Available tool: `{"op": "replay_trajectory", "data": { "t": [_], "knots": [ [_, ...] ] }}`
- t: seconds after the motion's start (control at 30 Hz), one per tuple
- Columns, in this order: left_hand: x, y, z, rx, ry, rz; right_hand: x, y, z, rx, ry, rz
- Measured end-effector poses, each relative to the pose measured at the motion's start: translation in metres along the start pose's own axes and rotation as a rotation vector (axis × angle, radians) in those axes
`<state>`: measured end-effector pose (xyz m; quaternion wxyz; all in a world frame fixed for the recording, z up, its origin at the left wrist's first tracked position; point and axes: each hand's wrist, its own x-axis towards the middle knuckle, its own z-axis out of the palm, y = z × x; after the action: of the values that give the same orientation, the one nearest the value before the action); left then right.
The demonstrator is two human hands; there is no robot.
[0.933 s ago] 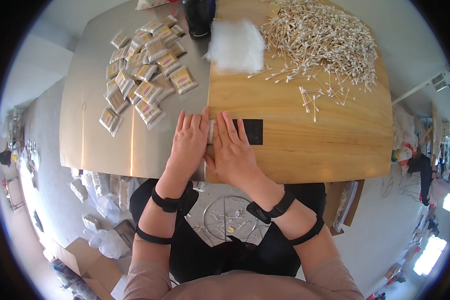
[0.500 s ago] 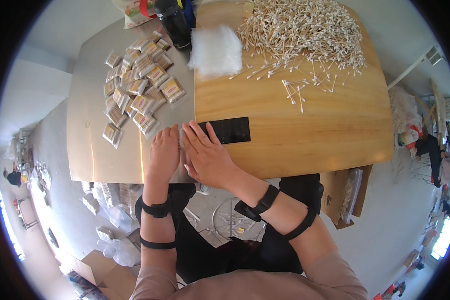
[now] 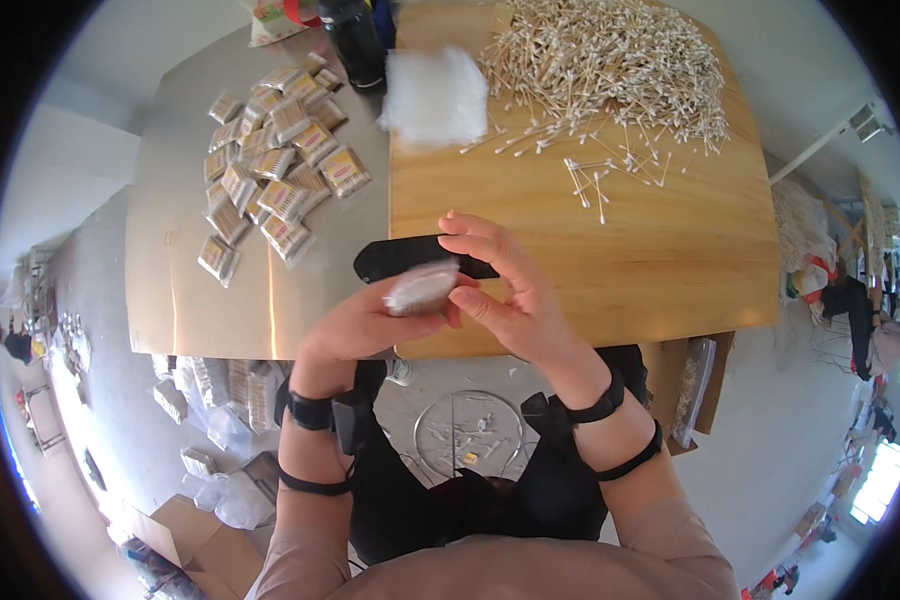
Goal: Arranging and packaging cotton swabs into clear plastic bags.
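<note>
A small clear packet (image 3: 420, 288), pale and smeared by motion, is held up over the table's front edge in my left hand (image 3: 355, 328). What fills it is too blurred to make out. My right hand (image 3: 518, 300) is at the packet's right side, its fingers spread and its thumb close to the packet's edge; whether they touch I cannot tell. Behind both hands a black flat strip with a rounded left end (image 3: 388, 256) lies across the seam of the tabletop, partly covered by my fingers.
Packed cotton swab packets (image 3: 282, 150) are heaped on the metal left half. A stack of clear plastic bags (image 3: 435, 97) and a black bottle (image 3: 354, 42) stand behind. Loose cotton swabs (image 3: 610, 70) pile up on the wooden right half (image 3: 630, 255). An open carton (image 3: 195, 540) sits below left.
Both hands were pressed together, palms down, on the seam around a packet. Now they are lifted toward the right, the packet is up in my left hand, and my right fingers have spread.
</note>
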<state>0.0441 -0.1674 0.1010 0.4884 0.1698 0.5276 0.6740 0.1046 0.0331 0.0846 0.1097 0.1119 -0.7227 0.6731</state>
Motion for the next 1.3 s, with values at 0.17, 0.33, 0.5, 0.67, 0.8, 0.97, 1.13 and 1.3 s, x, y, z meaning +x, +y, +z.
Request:
{"op": "replay_trajectory", "data": {
  "t": [0.17, 0.33, 0.5, 0.67, 0.8, 0.97, 1.13, 1.3],
  "knots": [
    [0.036, -0.031, 0.013, 0.041, -0.091, -0.146, -0.009, 0.016, -0.033, 0.143, -0.131, 0.159],
    [0.059, -0.059, 0.017, -0.101, -0.217, -0.147, -0.015, 0.023, -0.047, 0.236, -0.175, 0.331],
    [0.066, -0.057, 0.021, -0.165, -0.187, -0.159, -0.021, 0.022, -0.041, 0.434, 0.075, 0.421],
    [0.063, -0.049, 0.018, -0.170, -0.154, -0.156, -0.016, 0.027, -0.051, 0.396, -0.001, 0.509],
    [0.063, -0.044, 0.029, -0.125, 0.048, -0.012, -0.014, 0.033, -0.053, 0.112, 0.002, 0.306],
    [0.063, -0.054, 0.020, 0.059, 0.299, 0.213, -0.001, 0.028, -0.041, -0.316, 0.107, -0.086],
    [0.061, -0.052, 0.017, 0.274, 0.445, 0.226, -0.001, 0.020, -0.027, -0.284, 0.249, 0.218],
    [0.072, -0.058, 0.022, 0.109, 0.492, 0.374, 0.002, 0.034, -0.031, -0.091, 0.269, 0.430]
  ]
}}
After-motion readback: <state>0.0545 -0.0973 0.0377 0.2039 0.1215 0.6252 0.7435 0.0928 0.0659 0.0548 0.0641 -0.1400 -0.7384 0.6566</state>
